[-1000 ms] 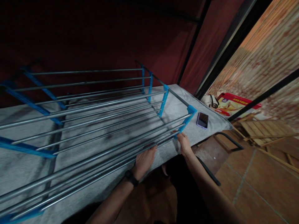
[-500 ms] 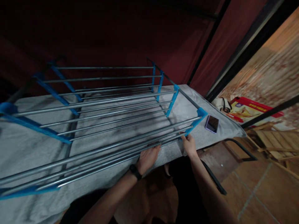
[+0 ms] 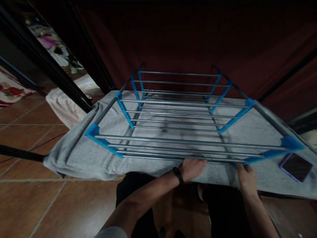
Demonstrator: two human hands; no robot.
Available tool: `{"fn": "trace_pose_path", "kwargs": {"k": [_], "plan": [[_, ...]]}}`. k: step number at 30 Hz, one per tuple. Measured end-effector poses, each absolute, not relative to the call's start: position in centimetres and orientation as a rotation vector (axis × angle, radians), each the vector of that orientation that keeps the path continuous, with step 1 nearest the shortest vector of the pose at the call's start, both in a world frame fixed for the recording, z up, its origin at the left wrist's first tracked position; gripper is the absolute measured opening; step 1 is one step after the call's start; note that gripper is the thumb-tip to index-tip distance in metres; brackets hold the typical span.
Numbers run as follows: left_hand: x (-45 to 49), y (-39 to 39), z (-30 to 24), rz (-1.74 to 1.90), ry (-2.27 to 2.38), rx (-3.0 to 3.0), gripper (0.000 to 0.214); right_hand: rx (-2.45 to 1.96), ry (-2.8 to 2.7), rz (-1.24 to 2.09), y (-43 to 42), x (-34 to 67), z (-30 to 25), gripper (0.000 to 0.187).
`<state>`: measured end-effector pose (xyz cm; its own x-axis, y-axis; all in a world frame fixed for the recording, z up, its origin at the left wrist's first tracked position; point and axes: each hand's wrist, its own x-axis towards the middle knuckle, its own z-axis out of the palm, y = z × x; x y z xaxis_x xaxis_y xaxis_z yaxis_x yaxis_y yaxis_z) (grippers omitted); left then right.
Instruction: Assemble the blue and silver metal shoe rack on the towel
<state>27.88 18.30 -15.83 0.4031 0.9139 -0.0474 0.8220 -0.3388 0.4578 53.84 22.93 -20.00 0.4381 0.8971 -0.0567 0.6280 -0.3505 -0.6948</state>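
A shoe rack (image 3: 178, 140) of grey metal tubes joined by blue plastic brackets lies across a grey blanket (image 3: 99, 148). My left hand (image 3: 193, 168), with a black band at its wrist, is closed at the lowest front tubes, right of the middle; its fingertips are partly hidden. To its right, my right hand (image 3: 246, 177) pinches the rack's lower front edge beside the right corner bracket (image 3: 264, 155). What the fingers touch underneath does not show.
A phone (image 3: 296, 167) lies on the blanket by the rack's right corner. Dark red cloth (image 3: 178, 39) hangs behind, with dark metal posts on both sides. A striped cloth (image 3: 66, 105) hangs at the left above the tiled floor (image 3: 27, 198).
The view has swung left, so the rack's left end and the floor there now show. Both hands stay at about the same places on the rack.
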Motion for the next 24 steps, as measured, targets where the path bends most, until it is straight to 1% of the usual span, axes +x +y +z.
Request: {"fn": "trace_pose_path", "kwargs": {"k": [5,8,10,12,14,16,17,21,24], "plan": [[27.7,18.3,-15.7,0.338,1.474,2.291,0.032,-1.914,-1.190,0.683,22.9,53.6,-20.7,0.052],[27.7,18.2,-15.5,0.312,1.485,2.338,0.031,-1.852,-1.099,0.732,22.6,53.6,-21.4,0.057],[27.7,18.1,-15.4,0.303,1.490,2.388,0.031,-1.850,-1.089,0.649,21.7,53.4,-21.6,0.062],[27.8,17.9,-15.2,0.254,1.489,2.409,0.033,-1.869,-1.151,0.511,20.3,52.5,-21.2,0.061],[27.7,17.5,-15.1,0.175,1.505,2.387,0.036,-1.822,-1.331,0.438,18.5,50.9,-20.3,0.048],[27.2,17.2,-15.0,0.117,1.549,2.361,0.039,-1.658,-1.629,0.470,16.9,48.6,-19.0,0.033],[26.8,17.1,-15.0,0.110,1.584,2.358,0.039,-1.548,-1.781,0.460,16.5,47.4,-18.4,0.030],[24.0,17.0,-15.1,0.125,1.711,2.377,0.041,-1.220,-2.225,0.400,16.9,43.4,-17.0,0.041],[21.2,15.5,-14.7,0.124,1.774,2.395,0.044,-1.117,-2.501,0.316,18.1,41.5,-16.8,0.043]]}}
